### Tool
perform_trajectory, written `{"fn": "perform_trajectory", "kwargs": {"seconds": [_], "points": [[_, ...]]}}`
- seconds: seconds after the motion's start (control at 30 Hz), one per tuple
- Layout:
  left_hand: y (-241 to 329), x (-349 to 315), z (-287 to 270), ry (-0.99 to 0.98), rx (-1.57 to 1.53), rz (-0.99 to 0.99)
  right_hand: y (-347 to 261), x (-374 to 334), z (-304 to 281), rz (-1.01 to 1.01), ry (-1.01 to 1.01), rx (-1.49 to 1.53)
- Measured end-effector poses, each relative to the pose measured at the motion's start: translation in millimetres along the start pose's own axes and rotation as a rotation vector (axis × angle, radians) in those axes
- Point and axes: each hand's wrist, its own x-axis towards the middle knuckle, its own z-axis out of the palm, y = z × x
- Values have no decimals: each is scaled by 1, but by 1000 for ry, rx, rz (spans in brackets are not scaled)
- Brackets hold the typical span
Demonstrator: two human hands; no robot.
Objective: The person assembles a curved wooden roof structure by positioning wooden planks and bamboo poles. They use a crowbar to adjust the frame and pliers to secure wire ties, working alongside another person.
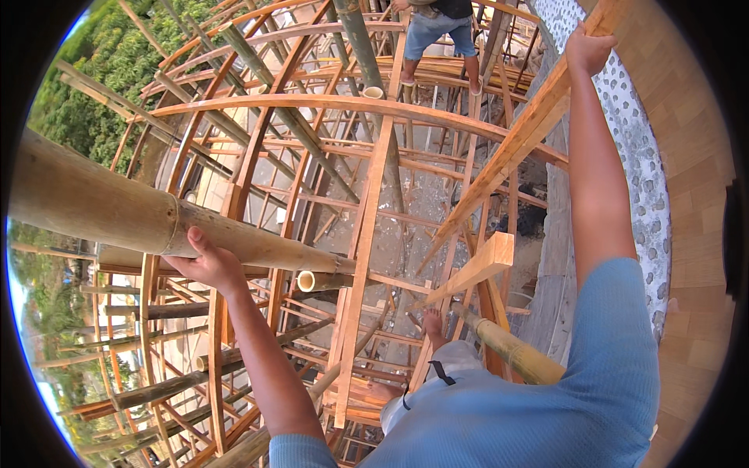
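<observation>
Taking the long plank [378,179] that runs through the middle of the wooden framework [429,112] as the landmark, the person seems to be at a holding and bracing step, arms spread to either side of it. To the plank's left, the left hand [209,264] holds the bamboo pole [109,199], thumb along its near face, fingers under it with their tips hidden. To the plank's right, beyond its middle, the right hand [591,51] is wrapped firmly around the upper part of a wooden beam [530,117]. The pole's long axis slants from its broad-looking near end, well left, toward the plank; whether they touch I cannot tell. The beam slopes down toward the plank's right side, its lower end near it. Any shift of weight likely calls for firm holds and sure footing.
</observation>
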Motion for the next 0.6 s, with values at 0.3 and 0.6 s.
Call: {"fn": "perform_trajectory", "kwargs": {"seconds": [0.3, 0.6], "points": [[-7, -1, -3, -18, -60, 61, -21, 3, 22, 45, -173, -54], [8, 3, 6, -29, -165, 210, 3, -10, 65, -100, -215, -95]]}}
